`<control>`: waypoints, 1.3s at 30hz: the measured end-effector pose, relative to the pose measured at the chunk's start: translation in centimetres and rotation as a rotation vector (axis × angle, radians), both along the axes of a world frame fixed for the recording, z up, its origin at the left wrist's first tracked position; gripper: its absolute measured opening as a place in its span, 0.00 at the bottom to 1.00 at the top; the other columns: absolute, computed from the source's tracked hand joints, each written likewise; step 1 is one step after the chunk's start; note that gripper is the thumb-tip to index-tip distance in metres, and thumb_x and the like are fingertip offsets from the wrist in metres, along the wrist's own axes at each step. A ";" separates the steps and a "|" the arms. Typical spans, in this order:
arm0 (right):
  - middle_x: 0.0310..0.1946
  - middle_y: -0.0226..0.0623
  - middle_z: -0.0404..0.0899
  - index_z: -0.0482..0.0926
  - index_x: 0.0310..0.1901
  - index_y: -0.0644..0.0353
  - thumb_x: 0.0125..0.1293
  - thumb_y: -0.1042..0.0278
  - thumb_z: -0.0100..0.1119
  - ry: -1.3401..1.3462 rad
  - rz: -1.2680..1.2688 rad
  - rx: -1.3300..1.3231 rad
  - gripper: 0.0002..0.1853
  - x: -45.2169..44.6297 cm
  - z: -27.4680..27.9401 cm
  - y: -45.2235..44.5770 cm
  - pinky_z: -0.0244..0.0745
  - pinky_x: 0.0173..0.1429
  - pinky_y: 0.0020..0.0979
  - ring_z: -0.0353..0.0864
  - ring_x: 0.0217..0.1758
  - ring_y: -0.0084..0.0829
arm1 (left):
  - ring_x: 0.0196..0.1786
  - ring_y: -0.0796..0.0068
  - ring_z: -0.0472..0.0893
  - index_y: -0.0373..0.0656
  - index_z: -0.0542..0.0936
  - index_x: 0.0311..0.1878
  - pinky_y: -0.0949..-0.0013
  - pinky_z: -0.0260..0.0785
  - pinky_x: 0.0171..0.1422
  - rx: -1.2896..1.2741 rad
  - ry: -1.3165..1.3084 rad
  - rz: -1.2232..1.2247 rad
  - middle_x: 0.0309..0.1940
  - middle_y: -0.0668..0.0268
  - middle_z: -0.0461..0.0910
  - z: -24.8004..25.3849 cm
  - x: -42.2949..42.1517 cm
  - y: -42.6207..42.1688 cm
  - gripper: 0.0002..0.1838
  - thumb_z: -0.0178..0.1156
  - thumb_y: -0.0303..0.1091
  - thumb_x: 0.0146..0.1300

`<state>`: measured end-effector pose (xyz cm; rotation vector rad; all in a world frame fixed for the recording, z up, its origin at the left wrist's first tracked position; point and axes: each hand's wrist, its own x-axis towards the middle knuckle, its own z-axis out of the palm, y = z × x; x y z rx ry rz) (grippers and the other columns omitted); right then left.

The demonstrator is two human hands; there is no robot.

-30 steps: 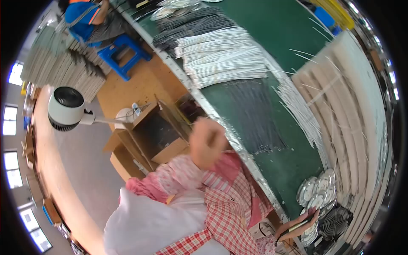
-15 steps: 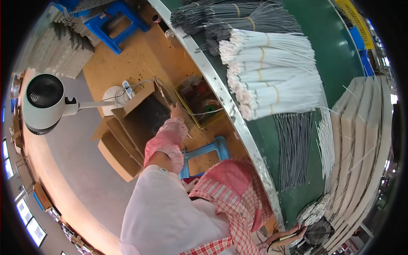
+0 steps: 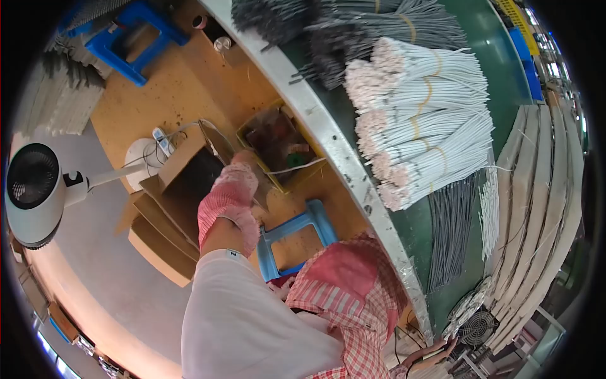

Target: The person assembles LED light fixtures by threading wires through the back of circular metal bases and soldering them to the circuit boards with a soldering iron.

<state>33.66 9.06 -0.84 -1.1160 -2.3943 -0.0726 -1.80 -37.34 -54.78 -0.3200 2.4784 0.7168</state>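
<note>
My left hand point(image 3: 245, 159), below a pink ribbed cuff, reaches down between an opened cardboard box point(image 3: 165, 237) and a yellow-rimmed crate point(image 3: 242, 134). Its fingers are smeared and partly hidden, so I cannot see whether it holds anything. Dark contents and a green piece lie inside the crate, with a pale cable across its edge. At the lower right edge, my right hand point(image 3: 437, 355) is close to a small black fan point(image 3: 478, 327) and a crumpled silvery bundle point(image 3: 468, 308). A dark cord or tool runs along this hand; its grip is unclear.
Banded bundles of white cable ties point(image 3: 429, 114) and black ones point(image 3: 385, 28) lie on the green bench point(image 3: 505, 69) behind its metal edge point(image 3: 328, 132). Blue stools point(image 3: 297, 227) stand on the floor. A white pedestal fan point(image 3: 38, 196) is at left, stacked pale boards point(image 3: 536, 189) at right.
The whole view has shifted and turned; the pedestal fan and box appear further left. My left hand stays between box and crate, its fingers now less visible. My right hand remains near the small fan.
</note>
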 end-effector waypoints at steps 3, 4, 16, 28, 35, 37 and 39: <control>0.65 0.52 0.68 0.62 0.73 0.62 0.82 0.64 0.42 -0.053 0.063 0.008 0.23 -0.4 0.4 -0.9 0.79 0.62 0.43 0.79 0.60 0.43 | 0.42 0.55 0.88 0.47 0.87 0.47 0.55 0.81 0.49 0.086 0.053 0.117 0.40 0.55 0.88 5.2 2.1 7.7 0.13 0.59 0.38 0.64; 0.66 0.53 0.68 0.62 0.73 0.64 0.82 0.64 0.42 -0.079 0.067 0.022 0.23 -0.8 0.6 -1.3 0.79 0.62 0.43 0.78 0.60 0.43 | 0.40 0.59 0.88 0.46 0.87 0.44 0.57 0.81 0.45 0.383 -0.088 0.131 0.36 0.57 0.88 1.6 3.1 10.4 0.11 0.60 0.38 0.64; 0.57 0.50 0.77 0.69 0.67 0.64 0.76 0.72 0.50 -0.089 -0.104 0.139 0.21 0.2 2.0 -1.8 0.72 0.63 0.39 0.78 0.60 0.44 | 0.40 0.65 0.88 0.42 0.86 0.45 0.61 0.80 0.45 0.222 -0.172 -0.053 0.37 0.58 0.87 -2.0 7.4 26.6 0.13 0.59 0.39 0.67; 0.50 0.48 0.80 0.72 0.65 0.60 0.67 0.80 0.58 -0.138 -0.119 0.172 0.24 0.5 1.7 -2.9 0.76 0.56 0.36 0.81 0.51 0.43 | 0.44 0.66 0.86 0.38 0.84 0.50 0.62 0.78 0.50 0.209 -0.116 -0.095 0.41 0.56 0.86 -4.8 2.4 22.1 0.16 0.56 0.40 0.72; 0.47 0.46 0.80 0.74 0.62 0.61 0.69 0.79 0.59 -0.035 -0.139 0.116 0.20 -2.8 2.4 -3.5 0.76 0.53 0.33 0.83 0.50 0.41 | 0.46 0.66 0.85 0.36 0.83 0.52 0.63 0.77 0.53 0.714 -0.059 0.010 0.43 0.55 0.85 7.4 1.3 16.8 0.18 0.54 0.41 0.74; 0.41 0.44 0.79 0.75 0.59 0.61 0.69 0.81 0.59 0.106 0.004 0.082 0.18 -3.6 2.2 -3.3 0.77 0.49 0.31 0.83 0.45 0.37 | 0.46 0.67 0.85 0.35 0.83 0.53 0.64 0.77 0.54 0.906 -0.121 -0.005 0.44 0.55 0.85 15.3 2.5 15.7 0.19 0.53 0.41 0.75; 0.38 0.43 0.78 0.75 0.60 0.59 0.67 0.85 0.60 0.256 0.192 0.044 0.21 -4.3 1.7 -3.0 0.79 0.48 0.33 0.82 0.42 0.37 | 0.47 0.67 0.85 0.35 0.83 0.54 0.64 0.77 0.54 1.096 -0.221 -0.063 0.44 0.54 0.85 23.8 4.6 14.9 0.19 0.53 0.41 0.76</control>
